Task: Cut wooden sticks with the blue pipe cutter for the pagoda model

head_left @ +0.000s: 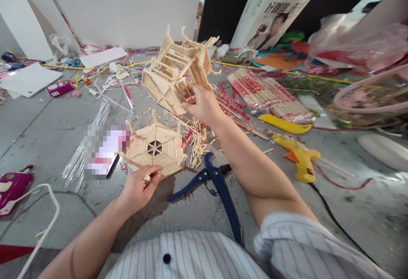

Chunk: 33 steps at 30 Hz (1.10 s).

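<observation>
My right hand (205,105) reaches forward, its fingers closed at the near side of a tilted pavilion-like model (174,64) built from thin wooden sticks. The fingertips are partly hidden against the model. Nearer to me, a six-sided stick panel (137,149) with a spoked hole in its middle rests on the floor. My left hand (142,187) is at the panel's near edge, fingers curled, with a short pale wooden stick piece (147,178) showing between them. Cut stick pieces (198,149) lie in a pile right of the panel. Blue-handled cutters (223,198) lie open beneath my right forearm.
A yellow glue gun (304,160) with a black cord lies at right, near a yellow blade-shaped piece (284,124). Behind are packs of wrapped chopsticks (255,90). Clear glue sticks (75,164) and a phone (111,166) lie at left. Litter lines the wall.
</observation>
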Each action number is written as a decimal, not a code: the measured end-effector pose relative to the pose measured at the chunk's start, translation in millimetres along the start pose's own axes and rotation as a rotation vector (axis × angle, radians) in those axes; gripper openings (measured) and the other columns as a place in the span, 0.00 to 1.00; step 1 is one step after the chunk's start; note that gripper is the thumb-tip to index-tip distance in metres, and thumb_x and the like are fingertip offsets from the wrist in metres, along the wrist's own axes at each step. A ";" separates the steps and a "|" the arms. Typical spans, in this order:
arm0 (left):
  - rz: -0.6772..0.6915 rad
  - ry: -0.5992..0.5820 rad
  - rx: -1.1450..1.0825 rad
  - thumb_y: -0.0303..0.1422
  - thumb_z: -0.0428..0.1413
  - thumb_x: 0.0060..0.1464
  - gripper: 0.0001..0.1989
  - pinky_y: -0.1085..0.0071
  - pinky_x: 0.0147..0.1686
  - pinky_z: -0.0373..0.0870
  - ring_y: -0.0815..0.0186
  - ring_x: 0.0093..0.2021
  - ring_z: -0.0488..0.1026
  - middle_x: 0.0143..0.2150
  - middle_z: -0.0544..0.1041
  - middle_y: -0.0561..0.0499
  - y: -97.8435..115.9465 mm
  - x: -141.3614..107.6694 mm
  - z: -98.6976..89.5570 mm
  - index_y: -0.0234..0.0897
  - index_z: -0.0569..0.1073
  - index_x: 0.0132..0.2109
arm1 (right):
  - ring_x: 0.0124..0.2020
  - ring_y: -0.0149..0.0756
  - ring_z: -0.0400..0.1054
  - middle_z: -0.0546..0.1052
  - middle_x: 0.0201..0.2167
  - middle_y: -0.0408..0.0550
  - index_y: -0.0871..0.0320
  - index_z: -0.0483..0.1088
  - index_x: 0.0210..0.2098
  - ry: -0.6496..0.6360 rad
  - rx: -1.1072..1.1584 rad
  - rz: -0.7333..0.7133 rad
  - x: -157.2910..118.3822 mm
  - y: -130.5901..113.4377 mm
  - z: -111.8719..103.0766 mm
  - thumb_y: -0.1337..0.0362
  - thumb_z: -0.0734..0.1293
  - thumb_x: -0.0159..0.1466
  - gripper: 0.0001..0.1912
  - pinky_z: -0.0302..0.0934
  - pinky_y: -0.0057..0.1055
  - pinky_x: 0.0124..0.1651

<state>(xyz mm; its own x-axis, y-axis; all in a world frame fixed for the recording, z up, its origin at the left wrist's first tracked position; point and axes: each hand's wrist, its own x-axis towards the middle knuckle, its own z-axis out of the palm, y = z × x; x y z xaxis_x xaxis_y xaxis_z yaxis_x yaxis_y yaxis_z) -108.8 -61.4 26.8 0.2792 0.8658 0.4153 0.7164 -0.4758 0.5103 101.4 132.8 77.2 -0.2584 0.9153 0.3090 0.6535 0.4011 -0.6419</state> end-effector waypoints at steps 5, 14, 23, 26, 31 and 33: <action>-0.009 0.003 0.000 0.27 0.52 0.58 0.08 0.81 0.32 0.73 0.71 0.31 0.78 0.31 0.81 0.48 -0.8 -1.1 -0.3 0.29 0.76 0.40 | 0.40 0.40 0.72 0.76 0.41 0.53 0.63 0.67 0.51 -0.003 -0.024 -0.019 -3.0 -4.1 3.4 0.68 0.67 0.56 0.22 0.63 0.36 0.44; -0.019 -0.005 -0.007 0.27 0.52 0.58 0.08 0.81 0.29 0.72 0.72 0.29 0.78 0.30 0.80 0.49 0.6 -1.2 -0.6 0.30 0.76 0.40 | 0.41 0.41 0.71 0.76 0.45 0.58 0.67 0.64 0.55 -0.029 -0.091 -0.033 -9.6 -17.3 7.3 0.69 0.64 0.59 0.24 0.61 0.37 0.47; -0.039 -0.008 -0.001 0.29 0.51 0.58 0.09 0.79 0.32 0.74 0.70 0.31 0.79 0.31 0.81 0.49 -0.4 -0.7 0.3 0.33 0.75 0.40 | 0.43 0.44 0.71 0.76 0.45 0.58 0.62 0.66 0.52 -0.103 -0.268 -0.106 -21.6 -31.7 14.5 0.65 0.61 0.63 0.18 0.61 0.36 0.42; -0.060 -0.019 -0.007 0.30 0.51 0.58 0.09 0.78 0.31 0.75 0.70 0.31 0.79 0.32 0.81 0.49 -0.2 -1.4 0.0 0.34 0.75 0.40 | 0.41 0.43 0.71 0.77 0.42 0.56 0.60 0.68 0.49 -0.101 -0.319 -0.110 -23.4 -33.9 15.6 0.61 0.61 0.65 0.16 0.60 0.34 0.40; -0.064 -0.024 -0.017 0.30 0.51 0.58 0.09 0.77 0.32 0.75 0.69 0.31 0.79 0.32 0.81 0.48 -0.6 -1.3 0.0 0.34 0.75 0.40 | 0.40 0.43 0.71 0.77 0.41 0.56 0.60 0.68 0.49 -0.129 -0.325 -0.120 -23.0 -33.7 13.4 0.61 0.61 0.65 0.15 0.58 0.34 0.38; -0.065 -0.024 -0.018 0.30 0.51 0.58 0.09 0.76 0.33 0.75 0.69 0.32 0.79 0.32 0.81 0.48 -0.4 -0.8 -0.3 0.34 0.75 0.40 | 0.41 0.44 0.71 0.77 0.41 0.56 0.61 0.68 0.49 -0.134 -0.316 -0.120 -22.7 -33.3 12.8 0.61 0.61 0.64 0.15 0.58 0.34 0.38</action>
<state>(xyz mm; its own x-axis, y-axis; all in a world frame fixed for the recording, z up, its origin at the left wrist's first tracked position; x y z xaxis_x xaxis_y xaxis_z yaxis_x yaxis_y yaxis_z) -109.5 -61.9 26.4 0.2479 0.8983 0.3628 0.7219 -0.4210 0.5493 76.4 99.1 82.5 -0.4237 0.8676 0.2604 0.7951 0.4939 -0.3520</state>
